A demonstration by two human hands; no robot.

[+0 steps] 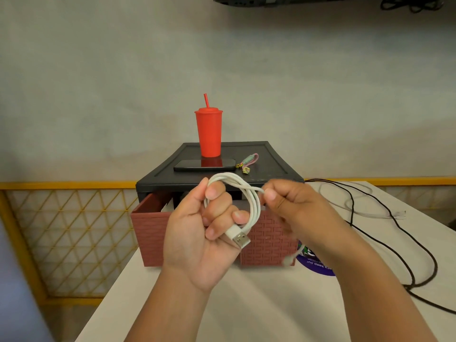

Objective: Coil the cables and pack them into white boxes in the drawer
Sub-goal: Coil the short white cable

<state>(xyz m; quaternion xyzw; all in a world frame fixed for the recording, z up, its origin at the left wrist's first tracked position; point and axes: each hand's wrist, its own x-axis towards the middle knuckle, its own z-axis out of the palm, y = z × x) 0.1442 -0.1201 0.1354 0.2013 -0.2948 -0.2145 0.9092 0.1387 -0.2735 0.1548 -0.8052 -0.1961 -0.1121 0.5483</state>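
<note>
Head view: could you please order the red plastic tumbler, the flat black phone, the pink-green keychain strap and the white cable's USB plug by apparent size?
1. Red plastic tumbler.
2. Flat black phone.
3. Unranked: pink-green keychain strap and the USB plug of the white cable look alike, and the plug is far nearer the camera.

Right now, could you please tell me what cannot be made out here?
Head view:
Inside of the reddish woven plastic drawer: hidden by its front, the left hand and the right hand.
Far end of the coiled white USB cable: blurred below the right hand.
The thin black cable: cut off by the right edge.
</note>
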